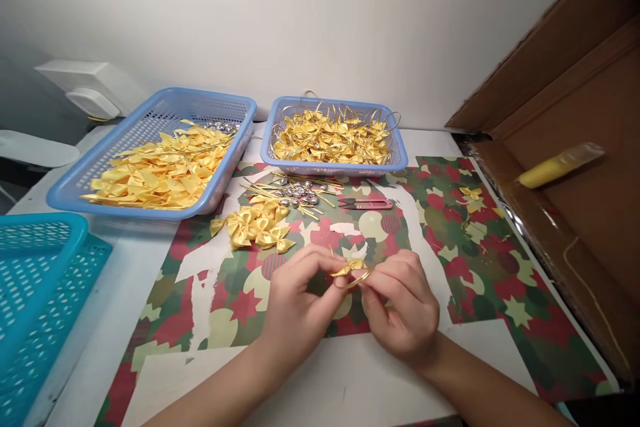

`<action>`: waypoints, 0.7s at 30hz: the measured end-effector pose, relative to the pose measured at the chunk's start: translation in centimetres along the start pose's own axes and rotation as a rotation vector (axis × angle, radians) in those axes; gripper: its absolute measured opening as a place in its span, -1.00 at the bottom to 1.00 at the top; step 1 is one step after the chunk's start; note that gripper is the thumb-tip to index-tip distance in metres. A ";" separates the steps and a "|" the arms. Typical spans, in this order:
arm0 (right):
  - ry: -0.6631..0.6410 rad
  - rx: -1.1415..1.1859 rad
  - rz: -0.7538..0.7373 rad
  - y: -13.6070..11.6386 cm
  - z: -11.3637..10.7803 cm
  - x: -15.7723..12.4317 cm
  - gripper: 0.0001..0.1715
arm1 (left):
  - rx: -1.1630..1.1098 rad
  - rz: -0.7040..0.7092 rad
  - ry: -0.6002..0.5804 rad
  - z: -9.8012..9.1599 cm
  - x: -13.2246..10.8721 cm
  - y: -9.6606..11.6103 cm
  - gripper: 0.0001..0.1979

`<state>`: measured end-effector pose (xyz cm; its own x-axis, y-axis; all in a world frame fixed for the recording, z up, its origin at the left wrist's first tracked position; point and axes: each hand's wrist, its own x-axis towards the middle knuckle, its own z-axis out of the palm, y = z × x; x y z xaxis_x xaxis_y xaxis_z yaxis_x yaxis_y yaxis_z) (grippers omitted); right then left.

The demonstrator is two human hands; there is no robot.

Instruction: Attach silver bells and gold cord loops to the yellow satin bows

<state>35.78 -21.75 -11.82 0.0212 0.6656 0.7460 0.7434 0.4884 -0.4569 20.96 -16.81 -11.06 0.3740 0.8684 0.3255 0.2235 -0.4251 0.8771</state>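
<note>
My left hand [296, 303] and my right hand [401, 305] meet low in the middle of the view, both pinched on one small yellow ribbon bow [349, 267] with a thin gold cord loop [356, 278] under it. The bow is held a little above the patterned paper [480, 260]. A heap of loose yellow bows [255, 225] lies just beyond my left hand. Past that are small silver bells [296, 193] and gold cords [260, 191].
A blue basket [145, 120] of yellow bows stands back left, and another blue basket [330, 167] of bows with gold loops stands back centre. Red thread snips [366, 203] lie in front of it. A teal basket [35, 267] is at left. A cardboard box [575, 147] holding a yellow tube [555, 167] is at right.
</note>
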 end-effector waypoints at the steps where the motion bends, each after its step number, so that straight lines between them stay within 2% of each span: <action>1: 0.014 0.036 -0.004 0.0 -0.1 0.1 -0.80 | 0.001 -0.041 0.007 0.0 0.0 0.0 -0.89; 6: -0.006 0.344 0.108 0.1 -0.8 -0.2 -0.75 | 0.076 -0.125 0.084 -0.3 0.4 -0.6 -0.90; 10: 0.027 0.692 0.229 0.1 -1.6 -0.3 -0.73 | -0.032 -0.250 0.059 -0.4 0.9 -1.2 -0.88; 15: 0.139 0.742 0.266 -0.1 -2.7 0.9 -0.81 | -0.283 -0.502 -0.007 -0.4 1.4 -1.5 -0.84; 21: 0.259 0.713 0.285 0.4 -3.8 1.8 -0.84 | -0.436 -0.638 0.000 -0.5 1.8 -1.3 -0.81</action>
<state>38.66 -22.51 -8.82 0.3646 0.7097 0.6029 0.0825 0.6203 -0.7800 20.93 -14.60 -11.44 0.2921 0.9115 -0.2896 0.0211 0.2966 0.9548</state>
